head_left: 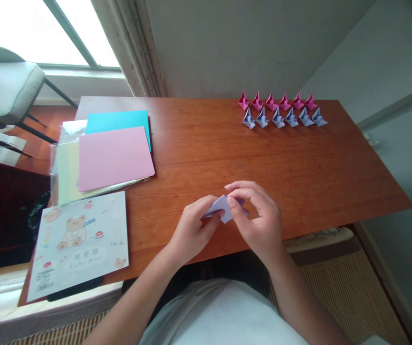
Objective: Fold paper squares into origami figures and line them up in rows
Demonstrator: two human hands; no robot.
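Observation:
A small folded piece of lilac paper (224,206) is held between both hands above the table's front edge. My left hand (196,226) pinches its left end, thumb below and fingers behind. On the other side, my right hand (258,218) grips the upper right part between thumb and index finger, with the other fingers curved above. Parts of the paper are hidden behind the fingers of both hands.
Several pink folded figures (271,102) stand in a row at the back right of the table (199,139), behind several lilac ones (278,118). Pink sheets (115,158) and blue sheets (120,120) lie at left, above a bear-print pad (80,244).

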